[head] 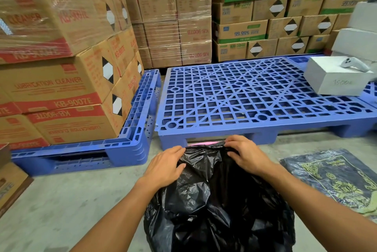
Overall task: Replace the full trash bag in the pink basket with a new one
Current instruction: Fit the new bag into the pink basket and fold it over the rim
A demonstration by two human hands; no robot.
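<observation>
Now, before the blue pallet (265, 127), my right hand (244, 154) pinches the black trash bag (214, 200) at the far rim of the pink basket (204, 143), my left hand (165, 168) pressing flat; a hard tug could tear it.

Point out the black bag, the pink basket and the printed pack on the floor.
black bag (214, 206): head view, crinkled middle.
pink basket (202, 143): head view, far rim sliver.
printed pack (334, 178): head view, yellow-printed top.

Left hand (165, 167) flat, right hand (245, 154) curled
</observation>
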